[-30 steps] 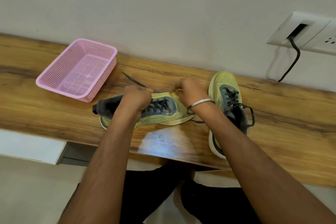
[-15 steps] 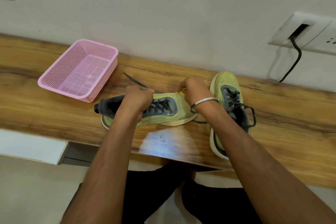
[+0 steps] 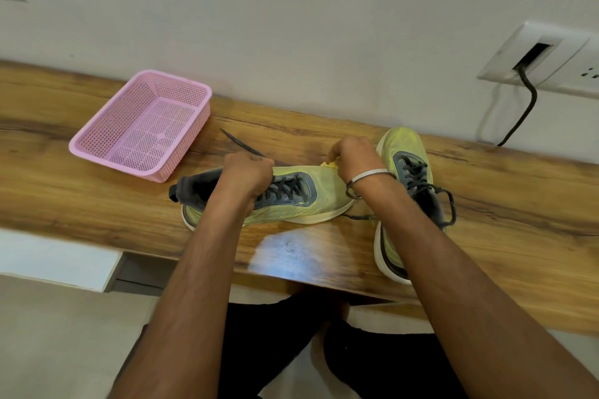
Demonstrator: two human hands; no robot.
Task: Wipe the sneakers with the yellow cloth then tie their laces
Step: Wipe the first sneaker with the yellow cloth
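A yellow-green sneaker (image 3: 321, 191) with a dark grey tongue and dark laces lies sideways on the wooden shelf (image 3: 97, 204), toe to the right. My left hand (image 3: 248, 173) grips it around the collar. My right hand (image 3: 351, 155) curls over the toe and holds a bunched yellow cloth (image 3: 330, 164), of which only a small corner shows. A loose lace end (image 3: 241, 146) trails behind the left hand. The second sneaker (image 3: 406, 155) stands at the right, toe toward the wall, its laces looped loosely; my right forearm hides its heel part.
An empty pink perforated basket (image 3: 142, 125) sits at the shelf's left back. A white wall socket plate (image 3: 538, 58) with a black cable (image 3: 522, 113) hangs at the upper right. The shelf's front edge runs just under the sneakers; my dark-trousered legs are below it.
My right hand with the cloth has slid slightly toward the wall over the toe of the sideways sneaker. The left hand and both sneakers stay about where they were.
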